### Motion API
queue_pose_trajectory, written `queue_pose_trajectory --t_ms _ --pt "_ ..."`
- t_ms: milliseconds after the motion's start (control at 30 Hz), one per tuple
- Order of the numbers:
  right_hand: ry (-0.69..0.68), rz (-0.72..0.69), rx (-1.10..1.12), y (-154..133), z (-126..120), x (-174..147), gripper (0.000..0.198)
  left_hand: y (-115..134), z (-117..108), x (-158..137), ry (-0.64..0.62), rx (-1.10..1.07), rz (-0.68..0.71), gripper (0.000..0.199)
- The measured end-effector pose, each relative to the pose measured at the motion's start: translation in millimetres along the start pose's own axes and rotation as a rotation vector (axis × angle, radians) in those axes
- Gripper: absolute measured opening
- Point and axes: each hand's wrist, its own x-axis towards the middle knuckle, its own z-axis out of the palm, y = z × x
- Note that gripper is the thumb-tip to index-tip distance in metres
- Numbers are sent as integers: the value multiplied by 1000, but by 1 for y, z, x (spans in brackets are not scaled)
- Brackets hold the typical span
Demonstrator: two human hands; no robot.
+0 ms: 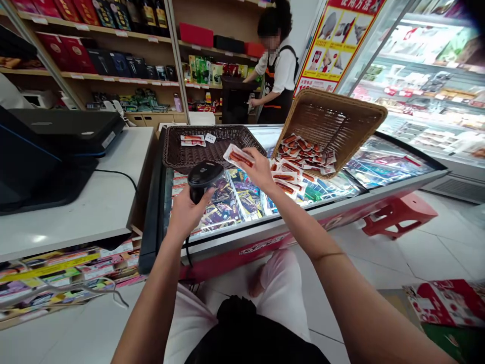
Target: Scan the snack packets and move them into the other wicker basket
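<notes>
Your left hand (187, 215) has its fingers wrapped around the handle of a black plastic handheld scanner (205, 173), whose broad rounded head points up and away from you; a thin black cord (187, 253) hangs below that hand, in front of the freezer edge. Your right hand (259, 168) has its fingers closed on the near end of a clear, flat plastic packet with a reddish-brown sausage-like stick inside (241, 157); this packet is raised above the freezer, just right of the scanner and apart from it.

Under both hands lies a long, glass-topped chest freezer with a red front (242, 255), colourful packages showing through its glass; at its far left sits a shallow dark brown woven basket (178, 154), which holds a few similar packets (193, 141) and a small white card (210, 138). To the right, a deep tan wicker basket (337, 119) stands tilted, its open side towards you; a heap of small wrapped sticks (303, 153) lies in its lower part, and several more loose packets (286, 178) lie just beside its left corner.

On your left is a white worktop (109, 189) bearing black electronic equipment (64, 129); beyond the freezer, a co-worker in a dark apron (278, 65) stands near the shelves.
</notes>
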Motion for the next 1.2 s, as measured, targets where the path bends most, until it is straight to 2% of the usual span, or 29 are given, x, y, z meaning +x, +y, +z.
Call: queue_pose_trajectory --t_ms 133,300,400,500,833,1200 --pt "34 71 95 15 -8 -60 42 7 -1 -13 -166 203 69 49" --pt "49 134 134 27 -15 -104 43 7 14 -38 -289 252 46 49" --pt "42 144 150 29 -20 -127 43 5 24 -54 -328 241 -14 48" --pt "33 174 161 31 -21 -144 42 6 31 -63 -315 251 -26 49" --pt "33 278 164 29 -27 -162 39 18 45 -67 -279 276 39 45" --pt "27 313 137 28 -25 -164 39 16 47 -63 -238 163 -44 41"
